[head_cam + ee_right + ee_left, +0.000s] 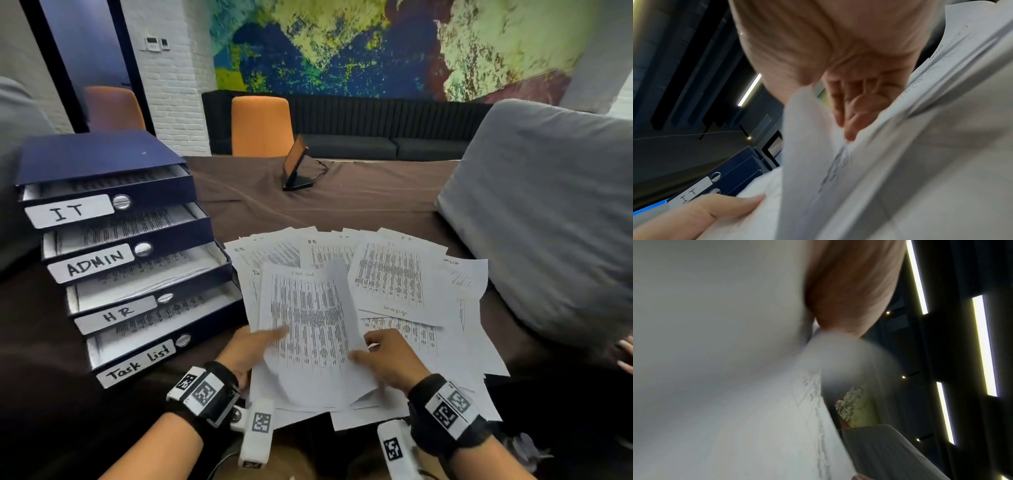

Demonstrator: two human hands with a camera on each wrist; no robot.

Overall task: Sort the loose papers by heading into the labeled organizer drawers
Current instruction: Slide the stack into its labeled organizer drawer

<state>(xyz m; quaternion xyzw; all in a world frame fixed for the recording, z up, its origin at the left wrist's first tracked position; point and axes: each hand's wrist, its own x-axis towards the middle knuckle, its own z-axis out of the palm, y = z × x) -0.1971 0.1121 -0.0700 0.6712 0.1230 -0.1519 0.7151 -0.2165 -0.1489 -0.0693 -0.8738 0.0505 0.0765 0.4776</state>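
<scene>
Printed sheet [308,329] held over fanned papers [404,274]
Thin, curling paper is pinched by left hand [251,346] and right hand [390,359]; brown cloth table [359,198]; navy drawers [113,246].

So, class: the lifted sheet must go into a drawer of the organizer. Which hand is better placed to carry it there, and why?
Probably the left hand: it already holds the sheet's left edge and sits nearest the organizer. The right hand would have to cross over.

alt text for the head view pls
Both hands, left hand and right hand, hold a printed sheet above loose papers fanned on a brown table. A blue organizer stands left, drawers open.
</scene>
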